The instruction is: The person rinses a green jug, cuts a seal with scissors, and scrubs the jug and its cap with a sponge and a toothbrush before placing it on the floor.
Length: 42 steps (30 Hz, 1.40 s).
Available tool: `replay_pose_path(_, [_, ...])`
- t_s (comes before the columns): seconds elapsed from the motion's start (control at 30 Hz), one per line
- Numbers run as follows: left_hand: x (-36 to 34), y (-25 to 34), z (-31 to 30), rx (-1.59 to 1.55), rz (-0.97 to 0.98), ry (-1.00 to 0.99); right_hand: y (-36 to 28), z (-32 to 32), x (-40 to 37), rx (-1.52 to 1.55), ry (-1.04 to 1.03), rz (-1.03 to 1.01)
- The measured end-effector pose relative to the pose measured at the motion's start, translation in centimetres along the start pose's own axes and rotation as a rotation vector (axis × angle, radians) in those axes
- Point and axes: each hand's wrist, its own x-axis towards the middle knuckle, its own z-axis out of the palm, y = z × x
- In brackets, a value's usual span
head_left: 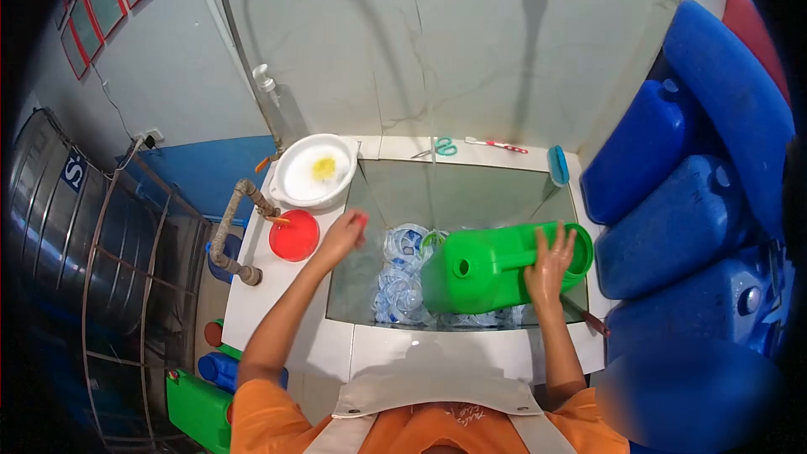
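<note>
My right hand rests with spread fingers on a green plastic container, which lies on its side over the water basin, its round opening facing up at the left. My left hand is closed above the basin's left side, with something small and red at its fingertips. Beneath the green container, several clear and blue plastic items lie in the water. To the left of my left hand are a red round lid or dish and a white bowl with suds and a yellow sponge.
On the back ledge lie teal scissors, a red-and-white toothbrush and a blue brush. Blue jerrycans line the right side. A pipe rises at the left edge, near a metal tank.
</note>
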Motion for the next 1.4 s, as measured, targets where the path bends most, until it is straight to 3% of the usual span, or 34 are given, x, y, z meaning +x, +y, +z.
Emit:
replay_pose_path(0.03, [2.6, 0.3, 1.7, -0.585, -0.307, -0.038, -0.1, 0.1, -0.4, -0.005, -0.011, 0.002])
replay_pose_path(0.1, [8.6, -1.0, 6.0, -0.868, -0.569, -0.100, -0.5, 0.2, -0.8, 0.315, -0.202, -0.304])
replay_pose_path(0.17, [14.1, -2.7, 11.6, -0.694, -0.634, -0.056, -1.0, 0.4, -1.3, 0.400, -0.239, -0.299])
replay_pose_path(0.23, [19.1, -5.7, 16.3, -0.804, -0.740, 0.137, -1.7, 0.3, -2.1, 0.489, -0.275, -0.288])
replay_pose_path(0.37, [23.2, -9.5, 20.8, -0.696, -0.802, 0.263, -2.4, -0.3, -2.4, 0.464, -0.281, -0.300])
replay_pose_path(0.43, [25.8, -14.0, 22.0, -0.931, -0.837, 0.329, -2.2, -0.1, -2.5, 0.470, -0.272, -0.288])
replay_pose_path(0.5, [29.8, -21.0, 19.6, -0.964, -0.885, 0.028, -2.3, 0.0, -2.3, 0.495, -0.211, -0.269])
replay_pose_path(0.53, [29.4, -19.6, 18.0, -0.965, -0.893, -0.129, -2.4, 0.1, -2.2, 0.502, -0.217, -0.260])
replay_pose_path(0.57, [28.3, -18.0, 19.4, -0.931, -0.873, 0.079, -2.5, 0.0, -2.1, 0.483, -0.224, -0.256])
replay_pose_path(0.6, [26.1, -13.4, 19.5, -0.884, -0.840, 0.125, -2.5, 0.0, -2.0, 0.461, -0.232, -0.257])
replay_pose_path(0.7, [22.9, -7.0, 18.5, -0.787, -0.783, 0.099, -2.8, 0.2, -1.6, 0.453, -0.225, -0.260])
replay_pose_path(0.77, [22.6, -5.5, 18.0, -0.771, -0.787, 0.081, -3.1, 0.0, -1.4, 0.452, -0.236, -0.265])
replay_pose_path(0.83, [23.2, -6.4, 17.0, -0.747, -0.905, -0.267, -3.4, 0.0, -1.3, 0.450, -0.242, -0.272])
replay_pose_path(0.97, [22.4, -7.7, 16.8, -0.594, -0.965, -0.292, -3.7, 0.4, -0.9, 0.446, -0.225, -0.286])
replay_pose_path(1.03, [20.6, -8.9, 16.7, -0.143, -0.776, -0.364, -3.6, 0.4, -0.6, 0.452, -0.231, -0.286])
replay_pose_path(1.07, [19.6, -9.6, 16.3, -0.145, -0.791, -0.366, -3.5, 0.6, -0.5, 0.433, -0.218, -0.285])
replay_pose_path(1.13, [16.9, -9.0, 14.2, 0.406, -0.576, -0.567, -3.2, 1.0, -0.2, 0.414, -0.207, -0.276])
replay_pose_path(1.17, [15.2, -8.5, 13.3, 0.407, -0.591, -0.573, -3.1, 1.0, -0.2, 0.421, -0.220, -0.270])
replay_pose_path(1.3, [8.7, -2.7, 9.1, 0.117, -0.300, -0.510, -2.8, 1.6, 0.8, 0.403, -0.206, -0.265])
replay_pose_path(1.4, [3.1, 3.3, 7.3, -0.068, -0.256, -0.508, -3.2, 2.0, 1.4, 0.392, -0.196, -0.251])
